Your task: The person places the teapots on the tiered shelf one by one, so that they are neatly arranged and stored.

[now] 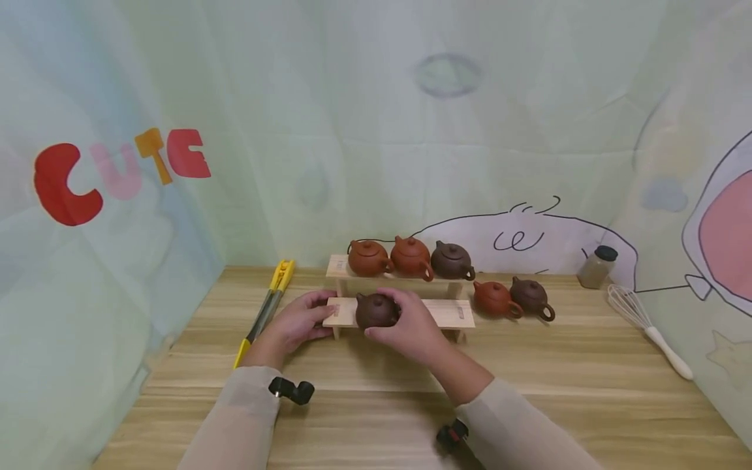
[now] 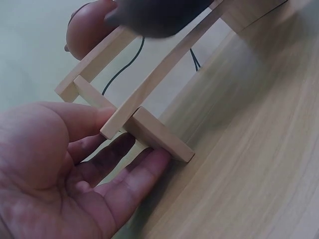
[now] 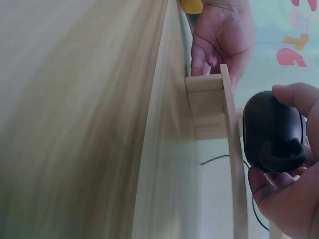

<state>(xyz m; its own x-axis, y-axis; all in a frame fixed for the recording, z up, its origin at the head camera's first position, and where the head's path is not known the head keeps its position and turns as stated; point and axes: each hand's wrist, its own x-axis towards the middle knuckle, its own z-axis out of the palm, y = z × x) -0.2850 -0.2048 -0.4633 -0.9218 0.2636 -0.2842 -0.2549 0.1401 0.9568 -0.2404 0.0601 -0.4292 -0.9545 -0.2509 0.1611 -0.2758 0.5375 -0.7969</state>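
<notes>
My right hand (image 1: 414,326) holds a dark brown teapot (image 1: 373,312) by its sides, thumb in front and fingers behind. The pot overlaps the lower step of a two-tier wooden stand (image 1: 435,312), left of its middle. In the right wrist view the teapot (image 3: 269,132) is upright relative to the board and right at its upper face. At the stand's left end, my left hand (image 1: 305,318) pinches the lower board; the left wrist view has the thumb on top and fingers by the leg (image 2: 159,134). The upper tier bears two reddish teapots (image 1: 367,258) and a dark one (image 1: 451,260).
Right of the stand, a reddish teapot (image 1: 492,298) and a dark teapot (image 1: 530,297) sit on the table (image 1: 564,378). Farther right are a black-lidded jar (image 1: 597,267) and a whisk (image 1: 649,329). Yellow-ended tongs (image 1: 267,310) lie on the left, partly behind the left forearm.
</notes>
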